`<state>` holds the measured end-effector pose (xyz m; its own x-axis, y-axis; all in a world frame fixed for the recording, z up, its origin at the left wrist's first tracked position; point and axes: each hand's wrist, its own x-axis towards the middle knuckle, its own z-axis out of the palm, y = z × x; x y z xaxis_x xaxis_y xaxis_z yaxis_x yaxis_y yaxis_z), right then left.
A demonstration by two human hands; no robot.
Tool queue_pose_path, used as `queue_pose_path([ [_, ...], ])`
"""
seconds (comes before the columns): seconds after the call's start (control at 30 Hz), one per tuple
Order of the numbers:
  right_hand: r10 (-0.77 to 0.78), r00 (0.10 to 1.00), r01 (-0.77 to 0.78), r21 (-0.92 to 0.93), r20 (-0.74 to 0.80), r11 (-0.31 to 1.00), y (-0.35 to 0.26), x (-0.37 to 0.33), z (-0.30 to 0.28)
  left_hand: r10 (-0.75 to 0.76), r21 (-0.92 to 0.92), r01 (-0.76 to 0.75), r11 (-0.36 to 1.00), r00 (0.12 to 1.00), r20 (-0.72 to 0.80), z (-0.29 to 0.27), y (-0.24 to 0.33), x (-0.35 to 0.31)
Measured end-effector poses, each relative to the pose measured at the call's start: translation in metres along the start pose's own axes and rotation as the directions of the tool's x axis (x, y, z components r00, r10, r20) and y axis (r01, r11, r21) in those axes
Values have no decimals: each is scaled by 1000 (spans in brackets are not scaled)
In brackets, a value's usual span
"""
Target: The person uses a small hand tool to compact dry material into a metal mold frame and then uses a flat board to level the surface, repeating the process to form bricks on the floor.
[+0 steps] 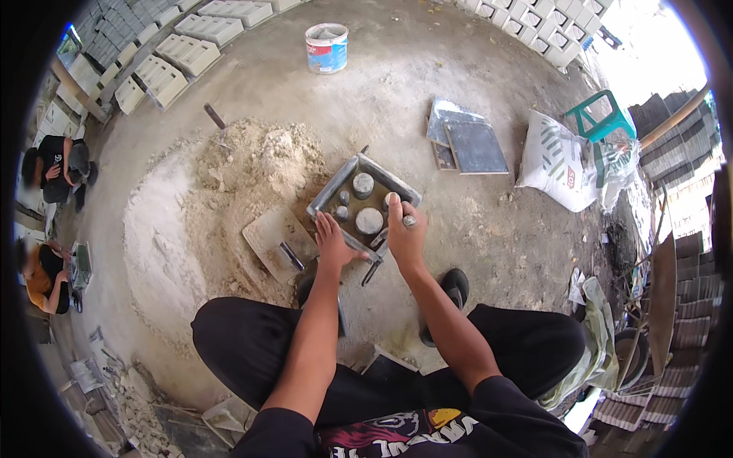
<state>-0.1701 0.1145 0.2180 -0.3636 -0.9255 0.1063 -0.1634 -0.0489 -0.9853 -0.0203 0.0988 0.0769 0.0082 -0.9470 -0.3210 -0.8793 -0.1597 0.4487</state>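
Between my feet sits a square metal mould (pixel 323 199) with raised walls and several round grey cylinders inside, such as a wide one (pixel 369 220) near the middle. Spread over its near left wall, my left hand (pixel 331 238) lies with fingers and thumb apart. At the right corner of the mould, my right hand (pixel 405 235) is closed around a round-ended handle (pixel 410 220); the rest of that tool is hidden by my fingers. Beside my left hand a flat trowel-like board (pixel 269 243) with a dark bar handle (pixel 291 256) lies on the mix.
A heap of sandy mix (pixel 259 164) is at the left, with a tool handle (pixel 214 116) standing in it. A bucket (pixel 327 50) stands beyond. To the right are flat plates (pixel 476 146), a white sack (pixel 560 162) and a green stool (pixel 601 117). Two people sit far left.
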Motion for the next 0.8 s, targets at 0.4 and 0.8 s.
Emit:
queue_pose_path([
  [0.4,19,958,-25,19,286,1000,22,17,-15,31,-112,-41,993,995,-93,7,-3,-6],
  [0.8,-302,875,341,-41,378,939,-1,6,14,18,47,-20,999,998,53,-1,1,-13],
])
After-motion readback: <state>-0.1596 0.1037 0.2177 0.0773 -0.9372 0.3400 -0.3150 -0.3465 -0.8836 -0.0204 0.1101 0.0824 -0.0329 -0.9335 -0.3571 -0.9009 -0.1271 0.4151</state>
